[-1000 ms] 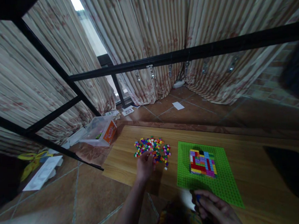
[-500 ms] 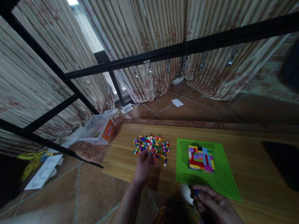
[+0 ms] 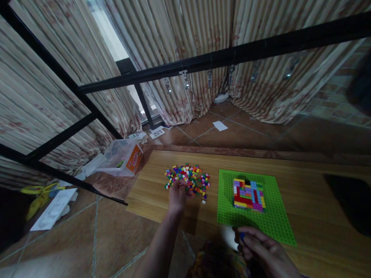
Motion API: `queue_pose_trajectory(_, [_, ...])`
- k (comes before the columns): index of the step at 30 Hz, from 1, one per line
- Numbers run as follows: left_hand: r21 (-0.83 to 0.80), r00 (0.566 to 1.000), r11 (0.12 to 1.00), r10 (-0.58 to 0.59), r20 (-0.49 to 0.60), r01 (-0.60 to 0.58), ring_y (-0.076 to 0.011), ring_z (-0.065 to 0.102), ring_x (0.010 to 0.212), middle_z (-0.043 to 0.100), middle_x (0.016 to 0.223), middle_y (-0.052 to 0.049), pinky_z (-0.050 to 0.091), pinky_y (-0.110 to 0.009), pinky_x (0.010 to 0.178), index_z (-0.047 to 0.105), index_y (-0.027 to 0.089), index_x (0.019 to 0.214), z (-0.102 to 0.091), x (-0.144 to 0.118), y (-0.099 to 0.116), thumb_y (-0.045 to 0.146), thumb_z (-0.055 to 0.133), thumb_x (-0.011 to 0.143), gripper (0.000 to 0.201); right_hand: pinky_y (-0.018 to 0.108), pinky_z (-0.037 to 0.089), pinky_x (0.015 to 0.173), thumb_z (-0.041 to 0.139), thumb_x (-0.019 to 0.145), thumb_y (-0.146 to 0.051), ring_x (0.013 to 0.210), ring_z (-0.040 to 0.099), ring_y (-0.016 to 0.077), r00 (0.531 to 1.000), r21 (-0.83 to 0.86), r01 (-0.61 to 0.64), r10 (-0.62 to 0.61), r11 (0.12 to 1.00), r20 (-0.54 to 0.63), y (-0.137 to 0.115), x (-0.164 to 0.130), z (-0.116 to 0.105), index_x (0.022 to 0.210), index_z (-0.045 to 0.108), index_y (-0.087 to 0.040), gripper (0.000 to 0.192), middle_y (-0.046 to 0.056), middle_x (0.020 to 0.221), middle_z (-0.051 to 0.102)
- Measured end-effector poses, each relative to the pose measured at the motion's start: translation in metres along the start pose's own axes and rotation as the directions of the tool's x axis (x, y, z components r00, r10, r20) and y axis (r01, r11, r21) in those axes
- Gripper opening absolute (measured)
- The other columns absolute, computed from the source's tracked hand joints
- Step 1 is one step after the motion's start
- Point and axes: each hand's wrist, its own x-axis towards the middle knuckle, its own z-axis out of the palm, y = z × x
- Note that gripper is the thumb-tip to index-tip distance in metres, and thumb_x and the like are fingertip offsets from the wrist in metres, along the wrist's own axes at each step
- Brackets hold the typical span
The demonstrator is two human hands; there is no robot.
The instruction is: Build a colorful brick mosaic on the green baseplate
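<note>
My left hand (image 3: 178,194) reaches into the near side of a loose pile of small coloured bricks (image 3: 194,172). Its fingers are bent together down among them, and what they grip, if anything, is hidden. Close to the table's front edge, my right hand (image 3: 261,247) is closed, pinching a small blue brick (image 3: 242,235) between thumb and fingers. Just beyond it lies a green studded baseplate (image 3: 224,214). A low rectangular block of multicoloured bricks (image 3: 248,195) sits on that plate, with a dark gap at its far edge.
All this is on a long wooden table (image 3: 155,166). A black flat object (image 3: 356,204) lies at its right end. On the tiled floor to the left stands a clear plastic box (image 3: 114,160) with an orange label. A black metal frame (image 3: 193,65) crosses before the curtains.
My left hand has moved slightly farther into the pile, its fingers now lower among the bricks. My right hand keeps the blue brick in nearly the same place. The view has shifted a little.
</note>
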Motion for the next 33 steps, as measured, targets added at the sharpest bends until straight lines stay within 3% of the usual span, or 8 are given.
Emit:
queue_pose_trajectory(6, [0.058, 1.000, 0.998, 0.010, -0.005, -0.010, -0.0137, 0.062, 0.056, 0.061, 0.068, 0.002, 0.049, -0.023, 0.050, 0.060, 0.018, 0.079, 0.004, 0.013, -0.001, 0.015, 0.054, 0.059, 0.021, 0.023, 0.040, 0.057, 0.080, 0.065, -0.050, 0.058, 0.051, 0.0121, 1.000, 0.004, -0.018, 0.018, 1.000, 0.008, 0.001, -0.001, -0.001, 0.092, 0.073, -0.019, 0.041, -0.001, 0.063, 0.061])
queue_pose_trajectory(15, [0.164, 0.999, 0.986, 0.043, -0.003, -0.042, -0.0124, 0.053, 0.044, 0.061, 0.052, 0.003, 0.040, -0.021, 0.043, 0.068, 0.019, 0.087, 0.000, 0.013, -0.003, 0.014, 0.057, 0.062, 0.028, 0.024, 0.042, 0.059, 0.078, 0.066, -0.050, 0.060, 0.052, 0.0131, 1.000, -0.032, 0.000, 0.000, 1.000, 0.012, 0.004, 0.001, -0.005, 0.093, 0.074, -0.019, 0.041, 0.001, 0.064, 0.062])
queue_pose_trajectory(18, [0.209, 0.994, 0.974, 0.102, -0.047, -0.090, -0.0119, 0.051, 0.043, 0.060, 0.051, 0.004, 0.037, -0.021, 0.044, 0.069, 0.019, 0.092, -0.014, 0.007, 0.008, 0.017, 0.055, 0.066, 0.030, 0.024, 0.041, 0.058, 0.079, 0.066, -0.050, 0.059, 0.051, 0.0130, 1.000, -0.053, -0.002, 0.001, 0.999, -0.007, 0.003, -0.001, -0.004, 0.093, 0.074, -0.019, 0.042, 0.000, 0.061, 0.061])
queue_pose_trajectory(21, [0.347, 0.970, 0.927, 0.202, -0.136, -0.144, -0.0121, 0.051, 0.046, 0.059, 0.052, 0.002, 0.036, -0.021, 0.046, 0.070, 0.017, 0.089, -0.041, -0.001, 0.016, 0.019, 0.055, 0.068, 0.026, 0.024, 0.041, 0.056, 0.081, 0.063, -0.049, 0.058, 0.051, 0.0132, 0.999, -0.033, -0.027, 0.025, 0.999, -0.048, 0.001, -0.002, -0.003, 0.093, 0.074, -0.018, 0.043, 0.000, 0.060, 0.060])
queue_pose_trajectory(25, [0.476, 0.953, 0.875, 0.216, -0.211, -0.093, -0.0144, 0.054, 0.054, 0.062, 0.060, -0.001, 0.037, -0.022, 0.051, 0.071, 0.019, 0.083, -0.074, -0.013, 0.011, 0.021, 0.064, 0.067, 0.018, 0.025, 0.044, 0.059, 0.082, 0.061, -0.048, 0.061, 0.054, 0.0152, 0.996, -0.027, -0.078, 0.077, 0.997, -0.050, 0.001, -0.001, -0.006, 0.092, 0.074, -0.019, 0.044, 0.001, 0.062, 0.061])
queue_pose_trajectory(30, [0.626, 0.951, 0.761, 0.294, -0.099, -0.170, -0.0200, 0.061, 0.081, 0.068, 0.086, -0.005, 0.044, -0.026, 0.071, 0.070, 0.021, 0.087, -0.078, -0.019, -0.004, 0.015, 0.069, 0.063, 0.024, 0.025, 0.045, 0.059, 0.081, 0.062, -0.048, 0.062, 0.054, 0.0156, 0.997, -0.047, -0.068, 0.066, 0.997, -0.044, 0.000, -0.002, -0.006, 0.094, 0.074, -0.020, 0.043, 0.001, 0.063, 0.062])
queue_pose_trajectory(33, [0.722, 0.948, 0.660, 0.319, -0.019, -0.207, -0.0195, 0.060, 0.082, 0.066, 0.092, -0.006, 0.042, -0.027, 0.073, 0.070, 0.022, 0.085, -0.072, -0.020, -0.005, 0.015, 0.068, 0.067, 0.020, 0.026, 0.044, 0.059, 0.081, 0.062, -0.048, 0.062, 0.053, 0.0158, 0.998, -0.074, -0.047, 0.043, 0.996, -0.049, -0.001, -0.004, -0.004, 0.094, 0.074, -0.019, 0.043, 0.001, 0.063, 0.062])
